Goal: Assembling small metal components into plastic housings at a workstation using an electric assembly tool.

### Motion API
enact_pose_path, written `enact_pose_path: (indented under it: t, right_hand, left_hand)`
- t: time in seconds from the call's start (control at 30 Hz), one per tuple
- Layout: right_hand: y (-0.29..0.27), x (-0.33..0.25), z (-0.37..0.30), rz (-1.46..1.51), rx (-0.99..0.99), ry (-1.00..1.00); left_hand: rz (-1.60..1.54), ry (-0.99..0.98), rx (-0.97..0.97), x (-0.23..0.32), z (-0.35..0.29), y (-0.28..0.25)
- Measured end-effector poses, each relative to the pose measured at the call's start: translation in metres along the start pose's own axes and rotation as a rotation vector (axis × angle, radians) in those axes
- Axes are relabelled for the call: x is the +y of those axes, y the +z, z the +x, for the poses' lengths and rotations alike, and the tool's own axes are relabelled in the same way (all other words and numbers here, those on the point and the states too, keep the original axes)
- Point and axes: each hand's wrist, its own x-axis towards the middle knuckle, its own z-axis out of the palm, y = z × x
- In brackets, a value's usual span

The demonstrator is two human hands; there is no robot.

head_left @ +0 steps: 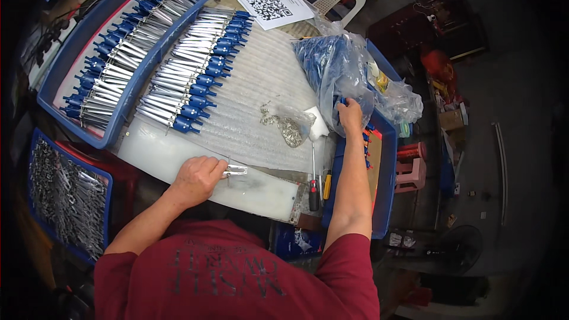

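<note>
My left hand (200, 181) is closed over the near strip of the work surface, pinching a small silver metal leg piece (237, 170) with a thin pin crossing it. On the right, my right hand (351, 115) has its fingers curled at a clear plastic bag (332, 62) full of blue plastic parts. Blue shows beside its fingertips, but what they grip is partly hidden. Between the hands lies a small clear bag of tiny metal pieces (290, 133). A row of silver-legged pieces with blue heads (201, 80) stretches across the foam sheet (261, 77).
A blue tray (112, 133) at the left holds more blue-headed pieces. Below it stands a crate of metal parts (68, 195). A dark-handled screwdriver (313, 195) and a yellow-handled tool (327, 186) lie near a blue bin (385, 201). A printed sheet (272, 6) lies at the back.
</note>
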Motion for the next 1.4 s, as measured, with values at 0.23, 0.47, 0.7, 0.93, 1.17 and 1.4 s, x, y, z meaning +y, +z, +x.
enact_pose_path:
  t: [0.23,0.47,0.7,0.93,1.17,1.4]
  right_hand:
    - [0.021,0.033,0.009,0.041,0.034,-0.048]
    - [0.014,0.016,-0.005,-0.025,-0.05,-0.09]
    - [-0.01,-0.008,-0.019,-0.183,0.106,-0.161]
    - [-0.051,-0.023,-0.052,-0.011,0.145,-0.348]
    - [-0.068,-0.042,-0.124,0.589,-0.546,-0.257]
    - [-0.033,-0.062,-0.164,0.382,-0.817,-0.404]
  left_hand:
    - [-0.002,0.008,-0.007,0.001,0.001,-0.002]
    - [0.013,0.004,-0.011,0.0,0.0,-0.001]
    - [0.0,0.012,-0.001,0.001,0.002,-0.001]
    - [-0.036,0.006,0.025,0.001,0.003,-0.004]
    - [-0.067,0.004,0.028,0.004,0.0,-0.007]
    - [-0.078,0.022,0.031,0.012,-0.006,-0.015]
